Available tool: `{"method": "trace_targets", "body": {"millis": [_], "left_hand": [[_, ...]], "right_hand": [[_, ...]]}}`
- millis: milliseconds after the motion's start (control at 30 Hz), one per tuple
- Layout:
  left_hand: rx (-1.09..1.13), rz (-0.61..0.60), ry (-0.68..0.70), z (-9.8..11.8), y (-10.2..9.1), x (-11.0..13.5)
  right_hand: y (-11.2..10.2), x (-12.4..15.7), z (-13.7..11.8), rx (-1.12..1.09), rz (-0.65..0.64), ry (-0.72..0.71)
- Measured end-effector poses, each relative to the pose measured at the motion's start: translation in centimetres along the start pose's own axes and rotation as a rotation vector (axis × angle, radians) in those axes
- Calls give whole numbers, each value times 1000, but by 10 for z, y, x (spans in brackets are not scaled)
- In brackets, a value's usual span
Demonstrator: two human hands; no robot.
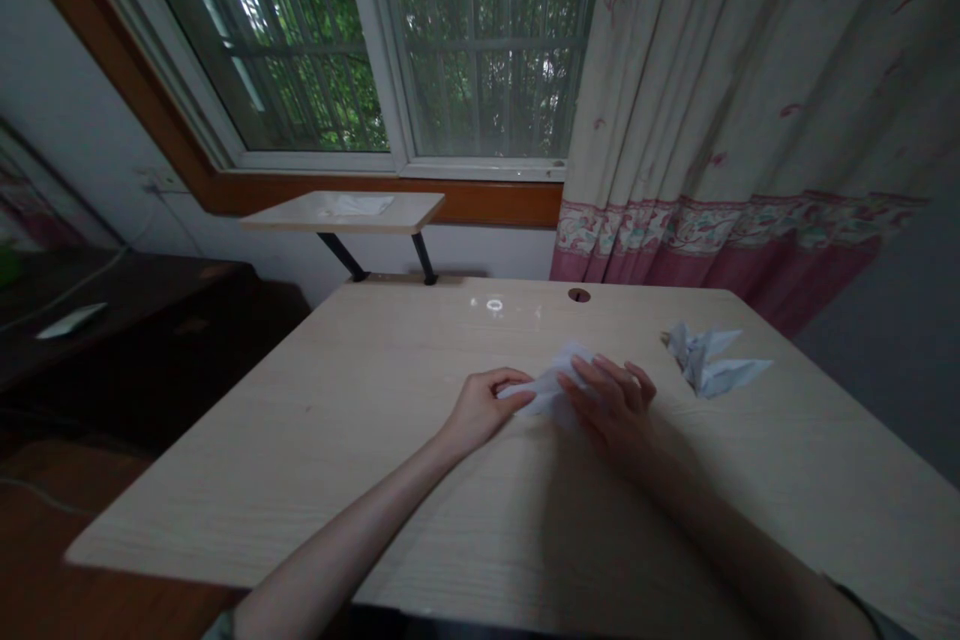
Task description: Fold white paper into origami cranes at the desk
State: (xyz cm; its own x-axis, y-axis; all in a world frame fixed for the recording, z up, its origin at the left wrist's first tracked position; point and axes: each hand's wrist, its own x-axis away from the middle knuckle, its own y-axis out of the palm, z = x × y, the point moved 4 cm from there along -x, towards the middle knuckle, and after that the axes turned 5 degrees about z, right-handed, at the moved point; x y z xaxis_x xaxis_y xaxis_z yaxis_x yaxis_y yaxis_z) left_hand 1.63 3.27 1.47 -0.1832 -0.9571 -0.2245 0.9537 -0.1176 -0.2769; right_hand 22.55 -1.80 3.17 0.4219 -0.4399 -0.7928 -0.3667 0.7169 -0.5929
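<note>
A sheet of thin white paper [551,384], partly folded, lies on the wooden desk between my hands. My left hand [484,408] pinches its left end between thumb and fingers. Over the paper's right part rests my right hand [611,405], fingers stretched out and slightly apart, pressing on it. The paper's right side is partly hidden under that hand. To the right of my right hand stand folded paper cranes [709,360], whitish with pointed wings; their exact number is hard to make out.
The desk [360,390] has a round cable hole [579,295] near its back edge. At the back left, a raised shelf [412,210] carries flat white paper [356,205]. Behind are a window and a floral curtain [675,120]. A dark table [127,300] stands left.
</note>
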Motion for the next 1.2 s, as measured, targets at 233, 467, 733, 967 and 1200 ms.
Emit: {"method": "trace_targets", "body": {"millis": [233,467,733,967,1200], "left_hand": [[-92,-74,44,-2,2,-1],[-413,-71,238,6,-3,0],[-575,-1,323,8,-7,0],[-630,31,366,15,-8,1],[-659,-11,384,15,-7,2]], "right_hand": [[9,0,3,-131,-169,-44],[21,7,4,-207,-263,-29],[27,8,4,-220,-331,6],[30,9,3,-201,-390,-1],[39,17,6,-176,-445,1]]}}
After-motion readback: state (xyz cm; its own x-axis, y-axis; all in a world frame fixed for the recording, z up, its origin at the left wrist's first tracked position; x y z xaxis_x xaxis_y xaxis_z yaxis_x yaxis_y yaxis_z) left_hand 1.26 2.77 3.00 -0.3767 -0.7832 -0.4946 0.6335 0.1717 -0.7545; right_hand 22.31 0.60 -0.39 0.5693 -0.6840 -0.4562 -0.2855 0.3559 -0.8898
